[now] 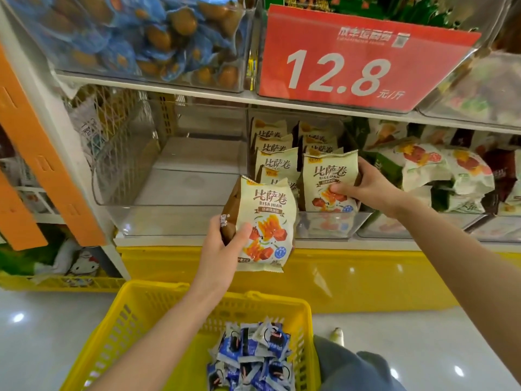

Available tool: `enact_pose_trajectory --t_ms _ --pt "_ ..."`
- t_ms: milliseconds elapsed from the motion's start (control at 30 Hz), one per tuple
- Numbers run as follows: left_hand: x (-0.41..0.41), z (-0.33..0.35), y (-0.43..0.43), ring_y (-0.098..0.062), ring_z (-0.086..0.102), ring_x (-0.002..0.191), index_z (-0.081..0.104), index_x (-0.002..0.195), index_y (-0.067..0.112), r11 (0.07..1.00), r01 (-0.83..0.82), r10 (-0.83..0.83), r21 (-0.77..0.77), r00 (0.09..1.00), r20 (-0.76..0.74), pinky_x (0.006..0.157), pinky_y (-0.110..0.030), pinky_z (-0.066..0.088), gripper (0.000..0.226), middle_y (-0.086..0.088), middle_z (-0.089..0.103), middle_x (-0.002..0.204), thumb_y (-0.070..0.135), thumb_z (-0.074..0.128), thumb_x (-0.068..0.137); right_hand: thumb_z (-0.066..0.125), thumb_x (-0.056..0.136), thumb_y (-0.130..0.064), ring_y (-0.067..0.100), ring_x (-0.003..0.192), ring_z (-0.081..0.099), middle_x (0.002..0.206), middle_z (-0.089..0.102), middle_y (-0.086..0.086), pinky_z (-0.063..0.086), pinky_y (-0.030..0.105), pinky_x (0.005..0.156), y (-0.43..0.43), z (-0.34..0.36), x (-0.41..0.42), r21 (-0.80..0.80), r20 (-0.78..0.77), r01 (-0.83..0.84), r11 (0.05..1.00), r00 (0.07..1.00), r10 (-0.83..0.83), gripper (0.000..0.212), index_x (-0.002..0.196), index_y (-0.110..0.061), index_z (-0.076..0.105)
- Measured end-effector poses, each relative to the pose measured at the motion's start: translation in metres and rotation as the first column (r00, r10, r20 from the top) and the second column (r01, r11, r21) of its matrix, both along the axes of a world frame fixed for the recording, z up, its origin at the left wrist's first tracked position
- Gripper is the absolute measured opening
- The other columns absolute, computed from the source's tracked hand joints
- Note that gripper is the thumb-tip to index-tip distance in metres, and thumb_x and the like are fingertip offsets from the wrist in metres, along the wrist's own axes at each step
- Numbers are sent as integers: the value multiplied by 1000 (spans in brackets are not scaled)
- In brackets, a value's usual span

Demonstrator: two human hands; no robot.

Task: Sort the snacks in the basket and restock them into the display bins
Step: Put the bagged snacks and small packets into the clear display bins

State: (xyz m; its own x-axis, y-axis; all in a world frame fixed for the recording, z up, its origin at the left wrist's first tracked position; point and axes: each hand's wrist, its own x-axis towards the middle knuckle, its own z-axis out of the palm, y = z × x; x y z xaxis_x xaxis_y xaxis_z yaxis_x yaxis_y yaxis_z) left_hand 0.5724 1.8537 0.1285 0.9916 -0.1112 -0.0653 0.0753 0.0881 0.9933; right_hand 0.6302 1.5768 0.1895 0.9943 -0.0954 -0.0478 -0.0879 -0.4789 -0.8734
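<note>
My left hand [222, 246] grips a cream and brown snack packet [267, 221], upright, in front of the shelf edge. My right hand [366, 187] holds a matching packet [328, 176] at the front of a clear display bin [332, 224] that has several of the same packets standing in rows. On the floor below is the yellow basket [135, 314], with several small blue and white snack packets [253, 354] lying in it.
Left of the filled bin is an empty clear bin [169, 218]. Further right, bins hold white, green and red packets [445, 176]. Above, a bin of blue-wrapped snacks [146, 35] and a red price sign [352, 63]. An orange rack [36, 153] stands at left.
</note>
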Motion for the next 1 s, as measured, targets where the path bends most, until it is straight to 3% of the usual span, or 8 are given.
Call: enact_pose_trajectory --t_ms 200,333,433,567,700,733,833,1000 --pt "4 1 22 5 66 79 51 100 34 998 -60 60 -28 998 9 53 -9 48 19 14 68 90 35 58 82 74 75 -9 5 86 63 116 59 2 55 17 57 11 8 -1 -90 6 59 994 998 -58 63 125 -22 37" --pt "10 0 41 3 66 82 52 106 28 996 -83 83 -23 996 21 55 -8 49 23 10 68 98 33 58 84 75 77 -16 12 124 44 140 41 2 40 28 101 43 22 -8 -304 334 257 917 930 -150 75 139 -18 33" --pt "13 2 48 3 66 83 52 109 25 997 -72 73 -29 997 28 55 -8 48 28 10 68 99 33 58 83 66 84 -14 7 124 40 135 44 -3 26 17 99 86 25 -9 -482 533 251 839 844 54 53 132 -20 45" --pt "13 3 52 1 66 84 53 109 28 996 -73 74 -51 997 31 57 -8 49 30 12 69 96 37 58 80 62 88 -19 18 124 46 141 42 0 33 21 97 117 11 17 -728 199 -23 685 949 243 49 134 -19 45" --pt "16 3 61 3 66 84 53 106 31 994 -74 76 -78 997 19 56 -8 49 25 11 68 97 34 58 82 63 82 -48 24 127 43 136 50 5 28 35 109 110 5 47 -968 -111 -153 198 972 209 64 135 -17 45" --pt "16 3 63 3 66 83 53 105 32 993 -76 77 -85 997 19 56 -8 48 24 12 69 95 35 58 81 62 80 -54 24 125 45 131 55 4 28 35 109 106 7 50 -975 -134 -165 151 971 200 65 132 -18 47" --pt "18 3 68 5 66 80 53 102 32 991 -74 77 -115 997 17 55 -7 48 20 16 70 90 32 57 83 65 75 -57 25 113 54 118 63 3 38 35 97 99 12 56 -966 -93 -136 221 977 191 64 127 -24 51" --pt "22 6 67 5 65 83 52 105 33 988 -59 62 -143 998 14 55 -8 48 22 15 69 92 33 57 83 73 74 -40 23 102 57 113 61 3 39 30 70 101 0 58 -925 204 85 370 933 296 48 114 -18 56"
